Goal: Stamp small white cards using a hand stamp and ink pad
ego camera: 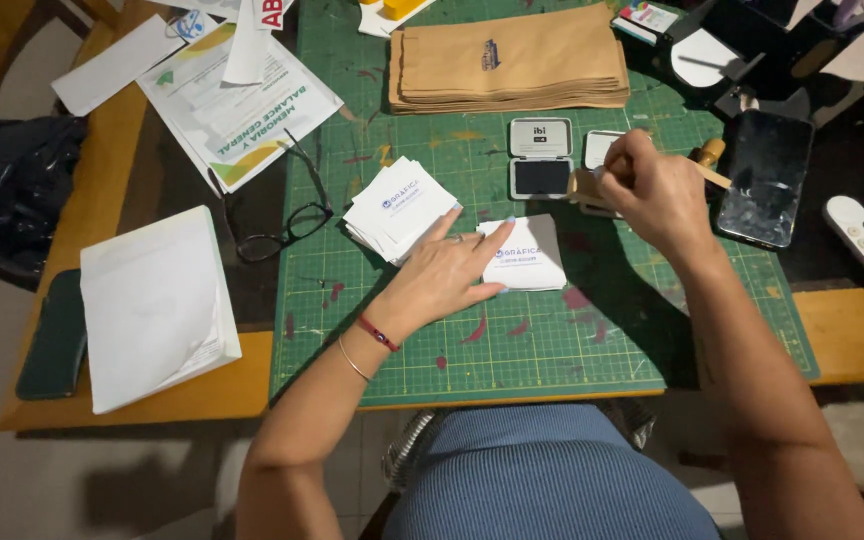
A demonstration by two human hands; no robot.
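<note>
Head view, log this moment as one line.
left hand: flat on white paper bag | right hand: grips wooden stamp by ink pad | surface: green cutting mat

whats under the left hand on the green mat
The left hand presses on a small white stamped paper bag lying on the green mat. The bag's left part is covered by the fingers.

Home craft desk, green cutting mat (pixel 512 340), paper bags (pixel 509 60), ink pad (pixel 541 160)

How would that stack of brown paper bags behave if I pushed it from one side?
The brown bags look thin and flat, so they're probably light and floppy. Loosely stacked with uneven edges, the top ones would likely slide and fan out rather than move together.
</note>
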